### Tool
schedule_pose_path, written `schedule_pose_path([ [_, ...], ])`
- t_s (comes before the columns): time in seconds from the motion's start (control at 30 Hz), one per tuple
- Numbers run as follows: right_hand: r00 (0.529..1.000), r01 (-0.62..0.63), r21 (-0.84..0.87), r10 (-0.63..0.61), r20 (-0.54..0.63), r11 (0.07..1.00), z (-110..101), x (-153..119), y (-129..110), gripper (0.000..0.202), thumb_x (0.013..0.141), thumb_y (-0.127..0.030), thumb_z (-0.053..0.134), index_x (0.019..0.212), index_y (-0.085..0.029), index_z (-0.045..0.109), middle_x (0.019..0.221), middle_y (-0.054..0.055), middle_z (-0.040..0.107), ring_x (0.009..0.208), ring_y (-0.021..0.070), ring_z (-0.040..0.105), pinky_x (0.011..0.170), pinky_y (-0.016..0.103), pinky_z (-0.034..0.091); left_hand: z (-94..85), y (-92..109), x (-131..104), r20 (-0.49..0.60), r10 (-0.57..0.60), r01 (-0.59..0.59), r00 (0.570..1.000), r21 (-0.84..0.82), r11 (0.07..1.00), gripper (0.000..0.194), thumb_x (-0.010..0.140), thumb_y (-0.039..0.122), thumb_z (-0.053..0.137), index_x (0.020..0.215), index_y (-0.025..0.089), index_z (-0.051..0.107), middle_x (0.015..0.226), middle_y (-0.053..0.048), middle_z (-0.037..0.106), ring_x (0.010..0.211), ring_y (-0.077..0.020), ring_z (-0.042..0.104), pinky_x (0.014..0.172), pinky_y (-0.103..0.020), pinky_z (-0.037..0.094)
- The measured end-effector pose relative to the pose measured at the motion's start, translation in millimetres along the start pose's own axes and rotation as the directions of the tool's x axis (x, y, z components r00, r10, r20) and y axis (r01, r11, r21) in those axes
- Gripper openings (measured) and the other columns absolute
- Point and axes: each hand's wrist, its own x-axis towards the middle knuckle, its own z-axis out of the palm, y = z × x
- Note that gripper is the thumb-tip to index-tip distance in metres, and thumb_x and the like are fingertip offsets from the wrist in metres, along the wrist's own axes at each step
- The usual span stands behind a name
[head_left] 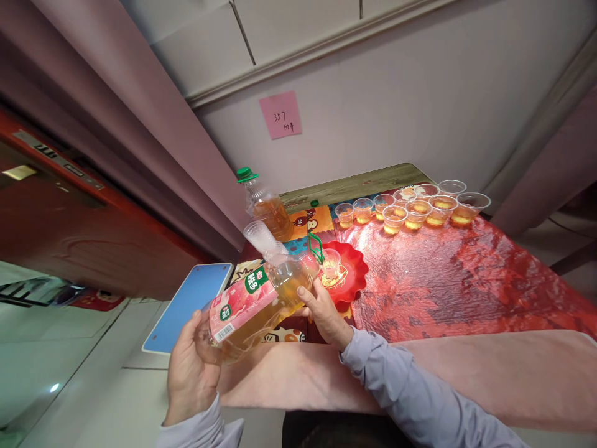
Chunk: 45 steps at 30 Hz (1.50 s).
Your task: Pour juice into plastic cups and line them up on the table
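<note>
A large clear juice bottle [265, 295] with a pink label and pale amber liquid lies tilted in both my hands, its neck pointing right and up. My left hand [190, 367] is wrapped around the base. My right hand [324, 311] grips the bottle near its neck, thumb on top. A green loop handle [316, 247] shows at the neck. By the mouth, a clear plastic cup [332, 264] sits on a red scalloped plate [357, 280]. The bottle partly hides the plate, and I cannot tell whether liquid is flowing.
Behind the bottle stand a stack of clear cups [262, 238] and another bottle [268, 208] with a green cap. Several cups [417, 214] of yellowish liquid line the table's far side. A green cap [314, 203] lies near the back edge. A blue board [189, 305] is at left.
</note>
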Motion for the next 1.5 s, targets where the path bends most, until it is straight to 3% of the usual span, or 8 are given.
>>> schedule_pose_path([
  [0.2, 1.0, 0.001, 0.045, -0.001, 0.017, 0.999, 1.9, -0.2, -1.6, 0.086, 0.082, -0.068, 0.086, 0.149, -0.028, 0.048, 0.151, 0.011, 0.067, 0.131, 0.035, 0.072, 0.097, 0.05, 0.069, -0.3, -0.4, 0.7, 0.0, 0.006, -0.006, 1.0, -0.001, 1.0, 0.026, 0.101, 0.021, 0.057, 0.094, 0.016, 0.081, 0.094, -0.006, 0.086, 0.103, -0.0262, 0.082, 0.102, -0.041, 0.065],
  [0.83, 1.0, -0.002, 0.02, 0.001, 0.007, 1.0, -0.1, 0.2, 0.9, 0.086, 0.082, -0.069, 0.085, 0.15, -0.03, 0.049, 0.15, 0.011, 0.067, 0.131, 0.0342, 0.072, 0.095, 0.048, 0.069, -0.1, 0.5, -0.8, 0.01, -0.001, 0.001, 1.0, -0.002, 1.0, 0.022, 0.098, 0.024, 0.062, 0.095, 0.015, 0.082, 0.092, -0.009, 0.085, 0.109, -0.0314, 0.081, 0.102, -0.045, 0.064],
  [1.5, 1.0, -0.001, 0.02, 0.001, 0.005, 1.0, 0.1, 0.1, 0.4, 0.081, 0.083, -0.068, 0.084, 0.147, -0.031, 0.052, 0.149, 0.01, 0.067, 0.128, 0.034, 0.073, 0.094, 0.05, 0.07, 2.7, 1.1, -3.1, -0.014, 0.001, -0.001, 1.0, 0.002, 1.0, 0.025, 0.1, 0.021, 0.058, 0.092, 0.016, 0.081, 0.091, -0.008, 0.085, 0.109, -0.0292, 0.08, 0.104, -0.044, 0.064],
])
